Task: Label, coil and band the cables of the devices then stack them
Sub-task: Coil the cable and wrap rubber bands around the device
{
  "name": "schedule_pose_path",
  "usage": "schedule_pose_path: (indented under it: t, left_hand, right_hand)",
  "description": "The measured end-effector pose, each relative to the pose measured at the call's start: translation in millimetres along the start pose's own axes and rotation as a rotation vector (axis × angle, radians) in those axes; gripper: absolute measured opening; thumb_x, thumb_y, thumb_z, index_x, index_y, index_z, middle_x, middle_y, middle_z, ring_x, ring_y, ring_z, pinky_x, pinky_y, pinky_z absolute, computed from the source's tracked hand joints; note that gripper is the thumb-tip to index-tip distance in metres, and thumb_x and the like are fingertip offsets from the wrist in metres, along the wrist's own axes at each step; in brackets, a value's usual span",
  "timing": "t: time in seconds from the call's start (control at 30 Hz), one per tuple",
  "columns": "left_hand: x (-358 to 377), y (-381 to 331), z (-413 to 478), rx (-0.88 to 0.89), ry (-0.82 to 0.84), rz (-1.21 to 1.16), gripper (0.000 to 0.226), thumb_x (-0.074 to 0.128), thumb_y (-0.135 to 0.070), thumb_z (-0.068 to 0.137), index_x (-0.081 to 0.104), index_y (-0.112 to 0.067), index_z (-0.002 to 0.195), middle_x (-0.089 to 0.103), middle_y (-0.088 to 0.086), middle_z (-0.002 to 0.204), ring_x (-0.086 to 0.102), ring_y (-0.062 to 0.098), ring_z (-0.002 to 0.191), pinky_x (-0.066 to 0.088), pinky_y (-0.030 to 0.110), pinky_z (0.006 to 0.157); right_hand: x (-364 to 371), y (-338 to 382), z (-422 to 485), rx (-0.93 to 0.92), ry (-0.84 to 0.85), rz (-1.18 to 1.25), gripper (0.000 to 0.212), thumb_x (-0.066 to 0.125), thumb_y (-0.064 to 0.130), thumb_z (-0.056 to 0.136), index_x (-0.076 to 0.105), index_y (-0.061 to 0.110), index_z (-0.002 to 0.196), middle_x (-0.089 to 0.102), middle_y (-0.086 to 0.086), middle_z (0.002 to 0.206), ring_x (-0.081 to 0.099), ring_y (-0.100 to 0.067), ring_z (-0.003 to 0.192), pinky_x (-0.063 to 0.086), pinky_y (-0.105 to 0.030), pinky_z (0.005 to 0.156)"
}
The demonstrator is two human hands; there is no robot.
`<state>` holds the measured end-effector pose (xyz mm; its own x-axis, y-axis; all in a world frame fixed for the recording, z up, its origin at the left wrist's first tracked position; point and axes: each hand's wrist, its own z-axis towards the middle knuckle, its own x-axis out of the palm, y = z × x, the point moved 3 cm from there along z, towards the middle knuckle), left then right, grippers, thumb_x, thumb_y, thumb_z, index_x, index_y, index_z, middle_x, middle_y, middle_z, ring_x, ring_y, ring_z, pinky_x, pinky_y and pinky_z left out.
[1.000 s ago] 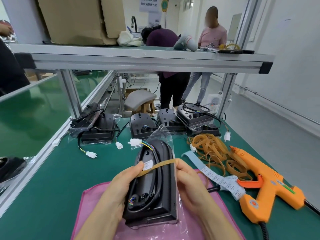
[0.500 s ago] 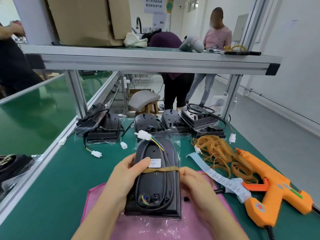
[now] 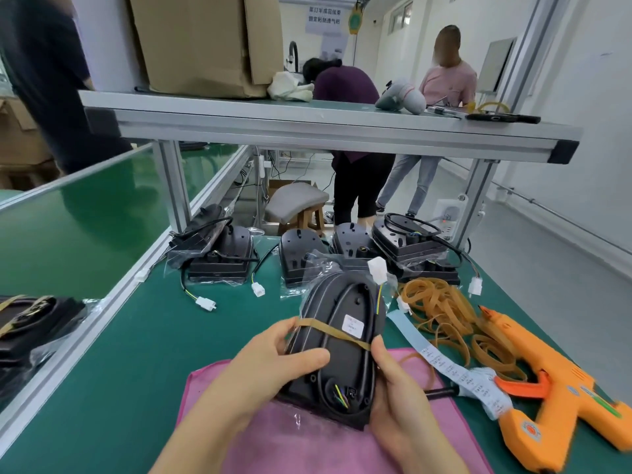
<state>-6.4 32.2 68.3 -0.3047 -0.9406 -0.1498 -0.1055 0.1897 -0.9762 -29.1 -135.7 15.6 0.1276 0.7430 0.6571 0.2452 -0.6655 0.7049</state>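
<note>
I hold a black device (image 3: 337, 340) in clear plastic wrap above a pink cloth (image 3: 307, 446). Its black cable is coiled flat on its back, and a white label (image 3: 353, 326) is stuck there. A tan rubber band (image 3: 330, 331) runs slantwise across the device and cable. My left hand (image 3: 273, 360) grips the left edge, thumb laid over the back. My right hand (image 3: 393, 388) grips the right edge by the band. The cable's white connector (image 3: 377, 267) sticks up at the far end.
Several more black devices (image 3: 301, 251) with loose cables lie at the back of the green bench (image 3: 136, 354). A pile of rubber bands (image 3: 441, 309), a label strip (image 3: 441, 360) and an orange glue gun (image 3: 547, 381) are on the right. Two people stand beyond the shelf (image 3: 307, 124).
The band, stretched between my fingers a second ago, now sits snug around the device. The device has tilted so its far end leans right, and my left thumb has moved onto its back.
</note>
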Motion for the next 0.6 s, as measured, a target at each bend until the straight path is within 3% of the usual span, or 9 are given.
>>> schedule_pose_path:
  t: [0.03, 0.1, 0.2, 0.27, 0.33, 0.4, 0.5, 0.6]
  left_hand:
    - [-3, 4, -3, -0.023, 0.02, -0.045, 0.059, 0.08, -0.037, 0.066, 0.054, -0.039, 0.119, 0.07, -0.027, 0.099, 0.062, -0.011, 0.091, 0.045, 0.011, 0.08]
    - [-9, 14, -9, -0.06, 0.043, -0.153, 0.056, 0.079, -0.033, 0.071, 0.057, -0.029, 0.122, 0.076, -0.007, 0.091, 0.071, 0.007, 0.078, 0.056, 0.024, 0.068]
    - [-11, 29, -18, -0.045, 0.056, -0.346, 0.048, 0.078, -0.037, 0.068, 0.069, -0.02, 0.113, 0.075, 0.005, 0.099, 0.072, 0.019, 0.082, 0.059, 0.04, 0.077]
    - [1, 36, -20, -0.03, -0.005, -0.488, 0.046, 0.085, -0.031, 0.072, 0.067, -0.018, 0.113, 0.076, 0.005, 0.098, 0.073, 0.018, 0.084, 0.06, 0.034, 0.07]
    - [19, 40, -18, -0.022, -0.106, -0.609, 0.054, 0.083, -0.018, 0.067, 0.059, -0.024, 0.115, 0.076, 0.001, 0.097, 0.074, 0.017, 0.085, 0.059, 0.032, 0.065]
    - [30, 40, -14, 0.022, -0.192, -0.637, 0.065, 0.088, -0.009, 0.061, 0.056, -0.026, 0.116, 0.076, 0.0, 0.102, 0.072, 0.02, 0.094, 0.058, 0.04, 0.078]
    - [21, 35, -7, 0.048, -0.233, -0.632, 0.067, 0.084, -0.012, 0.054, 0.06, -0.015, 0.117, 0.074, 0.009, 0.106, 0.07, 0.027, 0.099, 0.054, 0.042, 0.088]
    - [0, 26, 8, 0.062, -0.147, -0.533, 0.059, 0.081, -0.014, 0.057, 0.063, -0.006, 0.112, 0.075, 0.012, 0.096, 0.072, 0.022, 0.083, 0.057, 0.03, 0.07]
  right_hand:
    - [2, -1, 0, 0.012, -0.008, 0.024, 0.049, 0.045, 0.044, 0.09, 0.069, 0.01, 0.116, 0.064, -0.019, 0.123, 0.062, -0.034, 0.113, 0.056, -0.044, 0.084]
    - [4, -4, -1, 0.034, -0.038, 0.097, 0.055, 0.044, 0.046, 0.088, 0.067, 0.006, 0.119, 0.063, -0.02, 0.125, 0.061, -0.036, 0.114, 0.051, -0.048, 0.092]
    - [9, -7, -1, 0.034, -0.128, 0.235, 0.056, 0.044, 0.046, 0.091, 0.062, 0.003, 0.123, 0.064, -0.021, 0.122, 0.059, -0.039, 0.115, 0.04, -0.056, 0.102]
    - [16, -12, -4, 0.004, -0.195, 0.292, 0.053, 0.045, 0.043, 0.092, 0.062, 0.002, 0.12, 0.067, -0.021, 0.117, 0.061, -0.037, 0.11, 0.044, -0.055, 0.098]
    - [24, -20, -8, -0.021, -0.236, 0.317, 0.046, 0.047, 0.04, 0.093, 0.064, 0.002, 0.113, 0.072, -0.019, 0.104, 0.069, -0.034, 0.094, 0.054, -0.05, 0.082]
    - [31, -29, -11, -0.029, -0.256, 0.334, 0.038, 0.05, 0.034, 0.093, 0.065, 0.002, 0.106, 0.075, -0.017, 0.091, 0.073, -0.029, 0.074, 0.059, -0.041, 0.063]
    - [43, -36, -17, -0.055, -0.271, 0.302, 0.042, 0.058, 0.027, 0.082, 0.064, 0.001, 0.114, 0.074, -0.018, 0.096, 0.071, -0.027, 0.08, 0.053, -0.037, 0.069]
    - [50, -38, -23, -0.033, -0.257, 0.272, 0.053, 0.064, 0.023, 0.067, 0.063, 0.005, 0.116, 0.073, -0.018, 0.102, 0.067, -0.026, 0.088, 0.048, -0.036, 0.075]
